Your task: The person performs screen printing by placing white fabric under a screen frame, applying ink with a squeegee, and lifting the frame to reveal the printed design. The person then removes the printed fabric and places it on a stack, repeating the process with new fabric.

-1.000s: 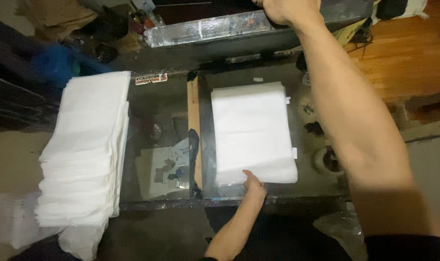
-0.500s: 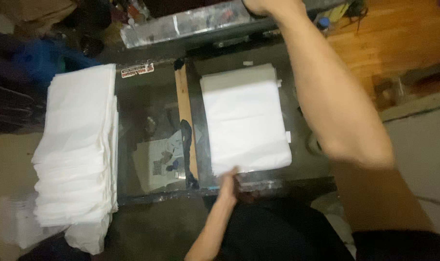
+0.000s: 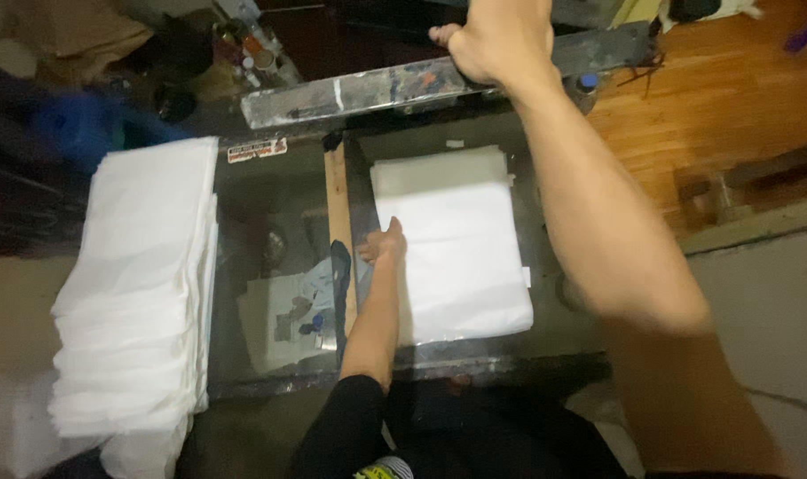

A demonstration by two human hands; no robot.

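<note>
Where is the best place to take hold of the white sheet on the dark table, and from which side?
Probably the left edge of the sheet, from the left. That edge lies free beside the wooden strip, and the left hand already rests there. The right hand holds the metal frame above the far edge, so that side seems less open.

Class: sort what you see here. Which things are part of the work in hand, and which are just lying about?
In use:
left hand on the white sheet
right hand gripping the metal frame
stack of white sheets, likely the supply

Lying about:
bottles
brown paper
blue item, blurred
</note>
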